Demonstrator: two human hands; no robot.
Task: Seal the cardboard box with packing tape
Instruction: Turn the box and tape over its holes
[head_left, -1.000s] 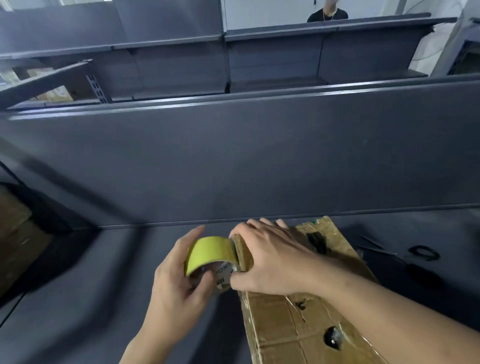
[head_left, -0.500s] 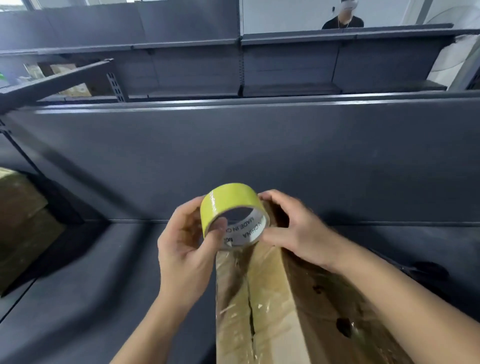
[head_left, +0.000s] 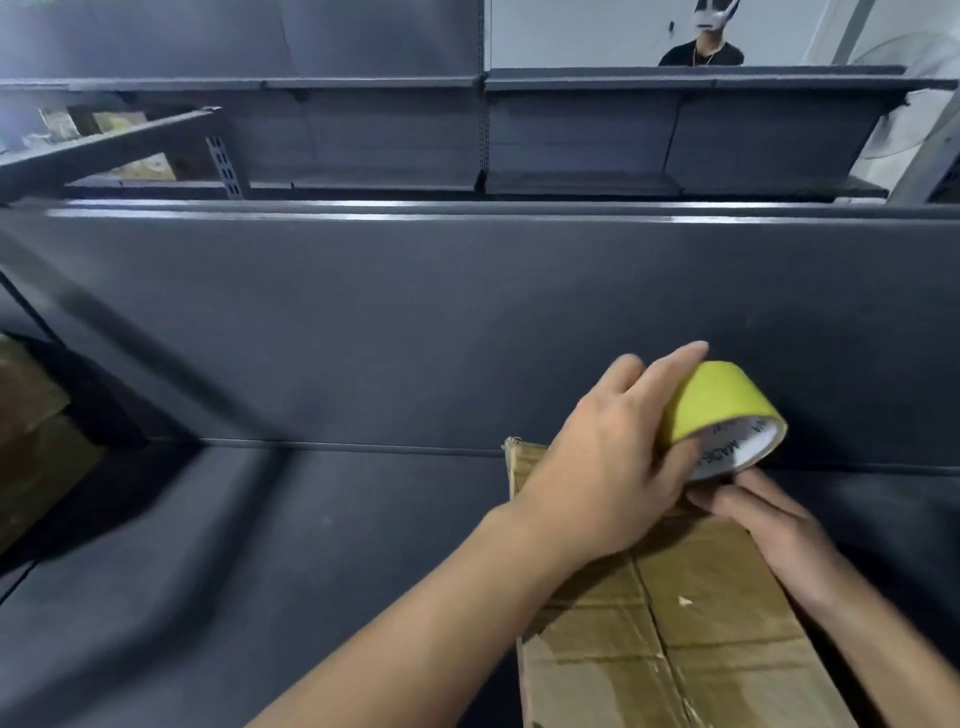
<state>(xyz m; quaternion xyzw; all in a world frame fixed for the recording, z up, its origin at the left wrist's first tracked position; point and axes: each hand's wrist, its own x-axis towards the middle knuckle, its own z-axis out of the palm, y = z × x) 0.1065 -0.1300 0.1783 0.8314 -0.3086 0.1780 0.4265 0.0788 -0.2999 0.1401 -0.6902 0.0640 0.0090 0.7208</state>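
Left hand gripped yellow tape roll at 4 o'clock, over far end of cardboard box. Right hand lay beneath roll, fingers together; pinch unclear. Roll likely light, stiff; best held across rim.

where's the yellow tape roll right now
Head view, right of centre: the yellow tape roll is gripped by the left hand above the cardboard box's far end, with the right hand just below it.

Yellow tape roll above taped box.
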